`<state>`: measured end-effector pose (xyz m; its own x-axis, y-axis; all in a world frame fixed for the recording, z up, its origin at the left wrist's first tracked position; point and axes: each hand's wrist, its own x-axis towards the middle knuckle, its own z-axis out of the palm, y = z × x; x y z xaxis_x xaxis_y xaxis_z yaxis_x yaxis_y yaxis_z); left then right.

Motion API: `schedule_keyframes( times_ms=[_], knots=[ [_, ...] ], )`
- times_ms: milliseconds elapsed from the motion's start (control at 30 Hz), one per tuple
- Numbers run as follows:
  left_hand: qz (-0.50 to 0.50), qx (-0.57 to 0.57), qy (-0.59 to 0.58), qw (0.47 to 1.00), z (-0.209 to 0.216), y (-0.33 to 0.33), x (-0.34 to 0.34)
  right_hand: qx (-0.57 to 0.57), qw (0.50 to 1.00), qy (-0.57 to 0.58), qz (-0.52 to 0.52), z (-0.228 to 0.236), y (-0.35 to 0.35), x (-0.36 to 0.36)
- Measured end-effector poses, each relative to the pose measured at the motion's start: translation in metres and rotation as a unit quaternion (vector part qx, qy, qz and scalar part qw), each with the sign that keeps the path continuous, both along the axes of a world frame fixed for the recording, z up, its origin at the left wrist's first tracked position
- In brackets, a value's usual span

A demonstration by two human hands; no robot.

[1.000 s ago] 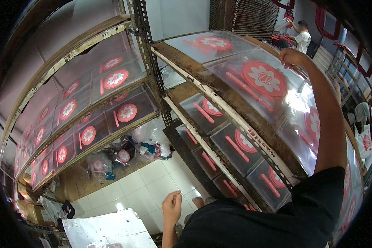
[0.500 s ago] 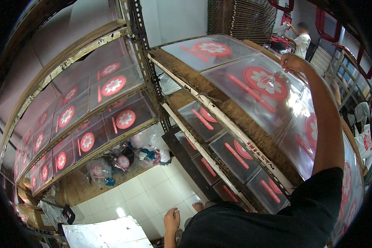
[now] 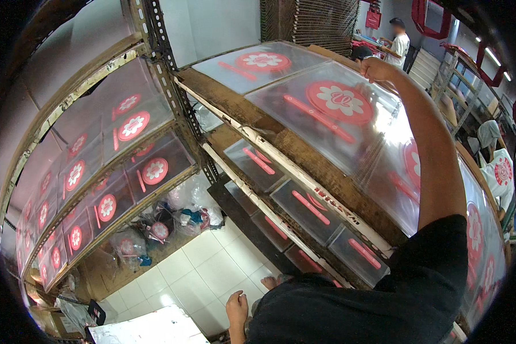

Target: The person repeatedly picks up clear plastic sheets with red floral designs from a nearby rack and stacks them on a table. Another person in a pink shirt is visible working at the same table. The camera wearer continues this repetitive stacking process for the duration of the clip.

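My right hand [image 3: 377,70] reaches over the slanted top shelf, fingers pinched at the far edge of a clear plastic sheet [image 3: 275,106]. The sheet carries a red disc with a white flower [image 3: 338,102] and a red bar [image 3: 318,119]. Strong glare lies on it below my wrist. Behind it, a second printed plastic sheet [image 3: 243,86] rests on the same shelf. My left hand [image 3: 237,308] hangs low over the tiled floor, fingers curled, with nothing seen in it.
Metal-framed shelves [image 3: 155,129] at left hold several similar sheets. Bagged items [image 3: 160,229] lie below them. A white board [image 3: 149,328] stands at lower left. Lower rack levels [image 3: 275,183] hold more sheets. Far right, another person [image 3: 398,46] stands near hanging red frames [image 3: 427,20].
The whole view has shifted, so the shelves appear farther left. My right hand stays pinched at the sheet's far edge; my left stays low and curled. The far person's arm has come down.
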<state>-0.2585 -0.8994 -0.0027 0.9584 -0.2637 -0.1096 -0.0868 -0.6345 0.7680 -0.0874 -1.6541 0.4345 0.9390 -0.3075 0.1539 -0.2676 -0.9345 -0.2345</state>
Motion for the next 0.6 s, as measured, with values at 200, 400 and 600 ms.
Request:
schedule_keyframes(
  times_ms=[200, 400, 600],
  knots=[
    [0.011, 0.009, 0.037, 0.999, -0.012, 0.008, -0.011, 0.018, 0.999, -0.029, -0.008, -0.003, -0.003, 0.002],
    [0.014, 0.016, 0.024, 0.999, -0.017, 0.011, -0.014, -0.033, 0.999, -0.004, 0.003, -0.005, -0.012, 0.005],
    [0.025, 0.019, 0.043, 0.999, -0.013, 0.013, -0.023, -0.134, 0.991, -0.025, 0.007, -0.002, -0.008, 0.010]
  ],
)
